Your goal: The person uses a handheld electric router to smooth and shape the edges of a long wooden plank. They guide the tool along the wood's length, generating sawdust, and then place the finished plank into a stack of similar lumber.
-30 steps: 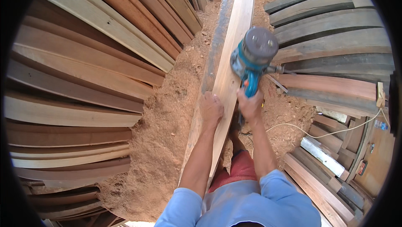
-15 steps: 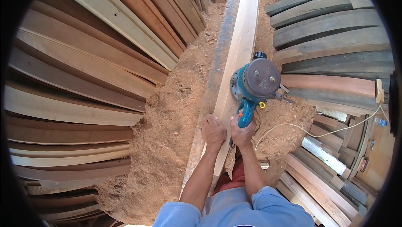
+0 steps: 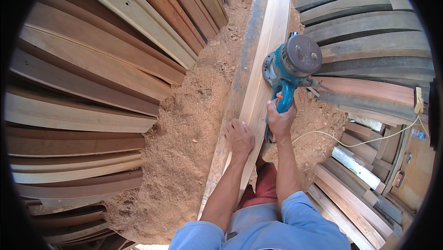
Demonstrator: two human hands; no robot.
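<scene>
My right hand [image 3: 282,121] is wrapped round the handle of a teal router [image 3: 302,56] with a grey round motor cap. The router's base [image 3: 267,69] sits over the right side of a long pale wooden board [image 3: 273,24], with the motor overhanging the board's right edge. The bit is hidden under the tool. My left hand [image 3: 239,138] is lower down on the board, its fingers curled against the left edge. The board lies along a worn, bluish-stained bench beam [image 3: 244,61] that shows along its left side.
Sawdust [image 3: 184,144] is heaped on both sides of the bench. Curved planks [image 3: 92,70] lean in rows at the left; grey curved timbers [image 3: 369,42] stack at the right. A pale cord [image 3: 350,145] runs right. Wood offcuts [image 3: 353,204] lie at the lower right.
The router and my right hand have slid forward along the board, away from me. My left hand has moved only slightly, staying on the board, so the hands are farther apart.
</scene>
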